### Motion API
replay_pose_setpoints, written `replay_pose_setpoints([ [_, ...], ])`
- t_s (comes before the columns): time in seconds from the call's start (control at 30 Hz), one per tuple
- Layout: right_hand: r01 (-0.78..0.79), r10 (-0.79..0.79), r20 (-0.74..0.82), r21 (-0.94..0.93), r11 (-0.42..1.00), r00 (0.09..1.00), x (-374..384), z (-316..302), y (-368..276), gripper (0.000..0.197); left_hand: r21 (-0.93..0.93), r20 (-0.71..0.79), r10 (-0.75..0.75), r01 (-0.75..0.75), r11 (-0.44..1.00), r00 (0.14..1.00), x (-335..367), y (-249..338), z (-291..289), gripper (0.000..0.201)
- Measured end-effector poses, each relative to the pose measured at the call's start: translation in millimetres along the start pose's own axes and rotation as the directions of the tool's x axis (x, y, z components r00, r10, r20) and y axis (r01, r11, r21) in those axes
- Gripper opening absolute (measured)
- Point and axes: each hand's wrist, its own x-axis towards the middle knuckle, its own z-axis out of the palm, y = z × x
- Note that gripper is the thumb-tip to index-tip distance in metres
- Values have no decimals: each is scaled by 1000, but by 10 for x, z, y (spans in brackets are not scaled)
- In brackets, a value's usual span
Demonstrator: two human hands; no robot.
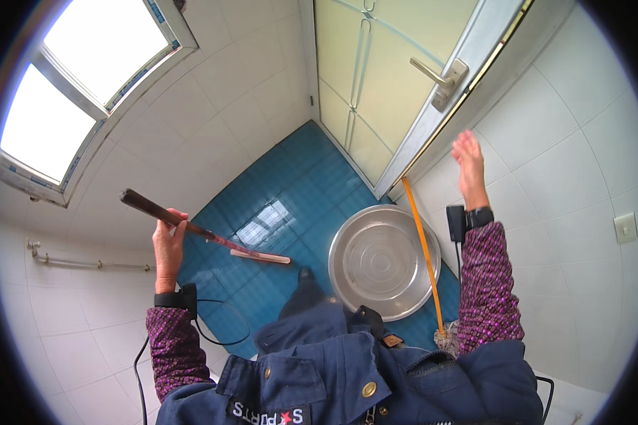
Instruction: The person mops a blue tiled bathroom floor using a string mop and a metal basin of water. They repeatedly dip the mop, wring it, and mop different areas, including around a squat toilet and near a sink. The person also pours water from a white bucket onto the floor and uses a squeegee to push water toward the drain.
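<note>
the left hand (168, 248) has its grip wrapped around the dark handle of a long-handled tool (202, 232), which slants down to the right over the blue tiled floor (312, 170). its flat, pale pinkish head (262, 257) is at the low end, just beyond a dark shoe (305, 274); whether it touches the floor i cannot tell.

the right hand (469, 166) is raised near the white tiled wall (539, 120), its grip unclenched and its fingers stretched out, well apart from the tool. a round metal basin (379, 263) sits on the floor to the right. an orange pole (422, 244) slants across its right side, with a greyish mop head (446, 338) at the near end. on the far side is a door (390, 78) with a lever handle (432, 74).
</note>
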Motion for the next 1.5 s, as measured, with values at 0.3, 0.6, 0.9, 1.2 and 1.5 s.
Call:
replay_pose_setpoints([
  [0.3, 46, -88, -255, -164, 985, 963, 984, 532, -59, 65, -80, 3, -117, 117, 990, 993, 1159, -569, 231, 22],
  [0.6, -382, 345, -212, -173, 908, 914, 126, 176, 633, 24, 54, -34, -119, 121, 991, 992, 2601, -721, 926, 18],
  [0.9, -729, 667, -427, 25, 684, 610, -2055, -569, 1180, 29, 17, 280, -18, 14, 1000, 960, 3045, 170, 2214, 23],
  [1.2, -757, 744, -538, 266, 597, 398, -3617, -877, 1393, 29, -33, 410, 257, -268, 963, 875, 2716, 1015, 2958, 23],
  [1.5, -721, 765, -558, 380, 579, 321, -4965, -1193, 1631, 30, -105, 521, 288, -274, 956, 804, 1901, 1411, 3213, 21],
])
